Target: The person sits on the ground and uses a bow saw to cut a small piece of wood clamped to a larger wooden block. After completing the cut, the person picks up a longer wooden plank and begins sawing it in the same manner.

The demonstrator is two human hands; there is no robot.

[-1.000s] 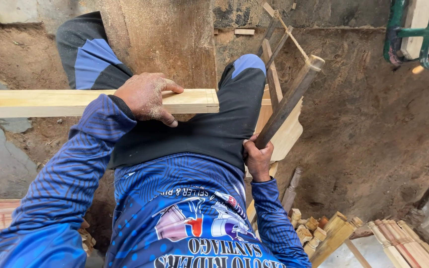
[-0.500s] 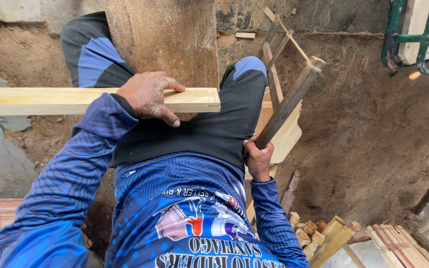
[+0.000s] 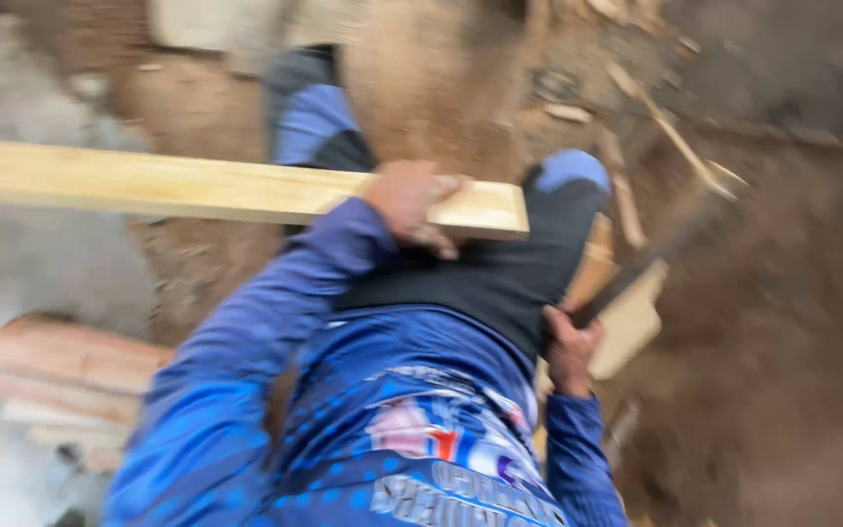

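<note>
my left hand (image 3: pixel 414 203) gripped the plank (image 3: pixel 197 185) near its cut end, steadying it across my knees; right hand (image 3: pixel 570 346), beside the plank, clenched a blurred tool handle (image 3: pixel 636 273).

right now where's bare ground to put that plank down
Bare dirt lies right of the right hand and its dark tool. It is crowded by the stacked boards at lower left and the wood scraps ahead.

Blurred outdoor ground of bare brown earth (image 3: pixel 782 390) in daylight. Grey stone or concrete (image 3: pixel 12 283) lies at nine o'clock, a stack of reddish boards (image 3: pixel 60 376) at eight o'clock, and scattered wood scraps (image 3: pixel 636 98) at one o'clock.
</note>
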